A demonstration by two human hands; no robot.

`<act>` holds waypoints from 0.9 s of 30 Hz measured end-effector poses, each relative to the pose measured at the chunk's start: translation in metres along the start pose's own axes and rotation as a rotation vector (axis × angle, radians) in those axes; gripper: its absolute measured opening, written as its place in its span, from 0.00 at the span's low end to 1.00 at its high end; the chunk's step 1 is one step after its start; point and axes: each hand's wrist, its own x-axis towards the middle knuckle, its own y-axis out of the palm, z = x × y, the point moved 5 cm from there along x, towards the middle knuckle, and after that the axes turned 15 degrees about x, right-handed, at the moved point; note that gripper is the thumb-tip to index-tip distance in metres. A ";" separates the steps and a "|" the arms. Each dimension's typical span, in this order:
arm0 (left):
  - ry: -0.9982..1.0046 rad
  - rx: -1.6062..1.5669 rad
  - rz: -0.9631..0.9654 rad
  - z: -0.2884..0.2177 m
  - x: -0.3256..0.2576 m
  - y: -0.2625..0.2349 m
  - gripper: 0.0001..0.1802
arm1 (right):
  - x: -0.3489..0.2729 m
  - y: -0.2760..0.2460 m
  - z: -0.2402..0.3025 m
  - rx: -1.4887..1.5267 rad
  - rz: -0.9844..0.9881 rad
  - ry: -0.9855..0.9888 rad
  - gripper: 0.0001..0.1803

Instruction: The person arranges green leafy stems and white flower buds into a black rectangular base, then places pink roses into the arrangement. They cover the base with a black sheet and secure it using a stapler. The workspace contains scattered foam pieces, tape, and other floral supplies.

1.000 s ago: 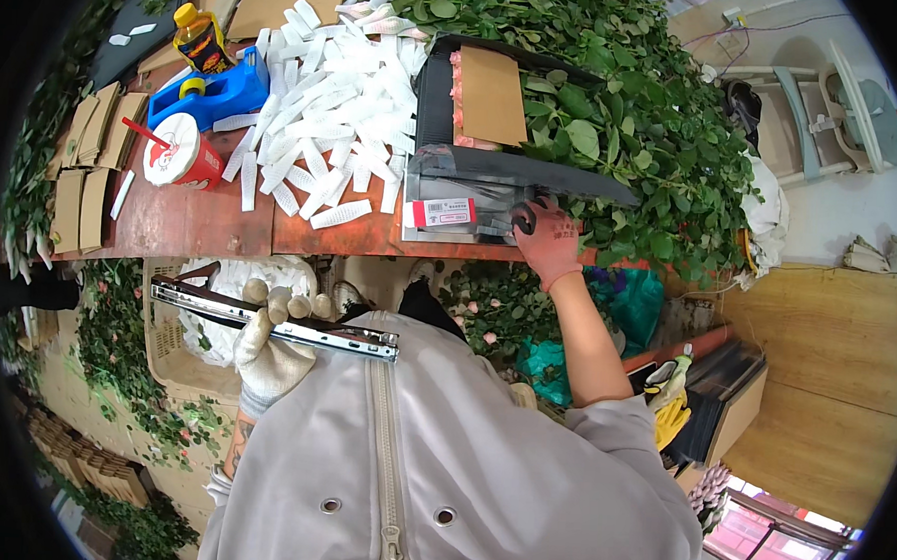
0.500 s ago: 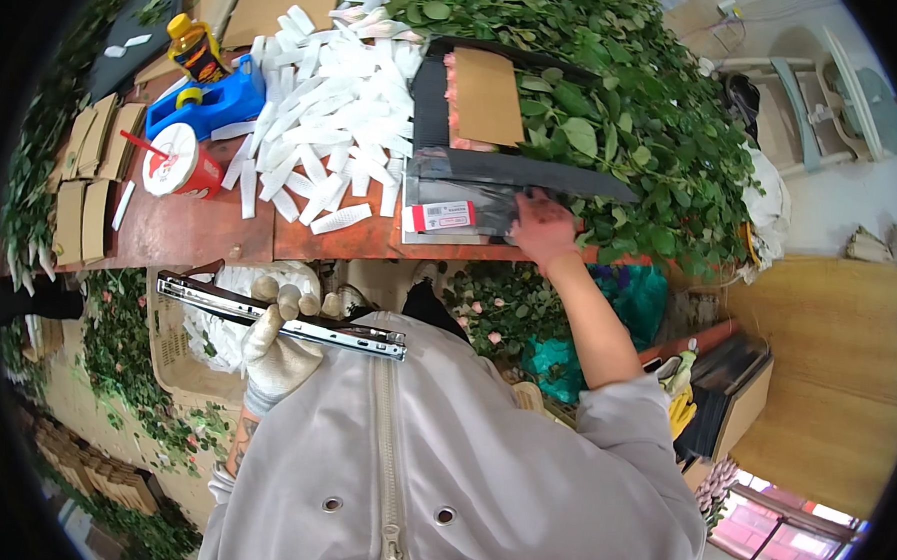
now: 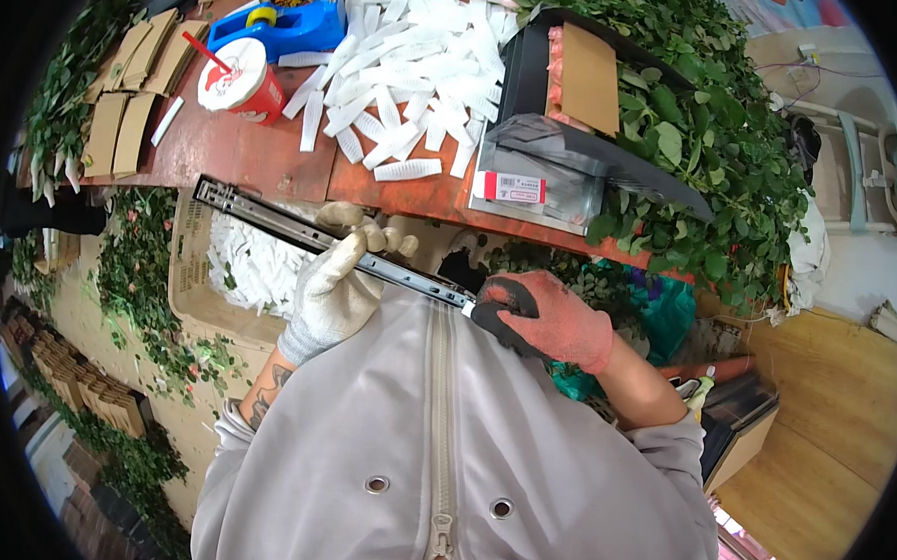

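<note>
A long black-and-silver stapler (image 3: pixel 261 215) lies slantwise in front of my chest, its right end lower. My left hand (image 3: pixel 340 285), in a white glove with tan fingertips, is closed around its middle. At the stapler's right end my right hand (image 3: pixel 552 320), in a red glove with black on the fingers, pinches together. A small bright bit shows at those fingertips; what they hold is mostly hidden. On the table edge beyond, a small red-and-white box (image 3: pixel 515 188) rests on clear and dark plastic wrapping (image 3: pixel 564 150), beside a cardboard-wrapped bunch of pink roses (image 3: pixel 555 69).
White mesh sleeves (image 3: pixel 407 88) are heaped on the red table (image 3: pixel 264 157). Left of them stand a lidded cup with straw (image 3: pixel 242 81), a blue tape dispenser (image 3: pixel 289 28) and folded cardboard pieces (image 3: pixel 126 96). Leafy stems (image 3: pixel 695 131) cover the right. Below is a crate (image 3: pixel 193 289).
My right hand has come back from the wrapping on the table to the stapler's right end. The stapler tilts more steeply down to the right. The view has shifted.
</note>
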 end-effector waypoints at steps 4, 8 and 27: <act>-0.058 -0.049 -0.009 0.007 -0.005 0.001 0.09 | 0.005 0.004 -0.011 -0.027 -0.028 0.041 0.11; -0.057 0.004 -0.021 0.008 -0.006 0.000 0.09 | 0.007 0.007 -0.016 -0.081 -0.012 0.106 0.10; 0.045 -0.059 -0.117 0.010 -0.003 -0.003 0.11 | 0.008 -0.003 -0.046 0.769 -0.370 0.075 0.13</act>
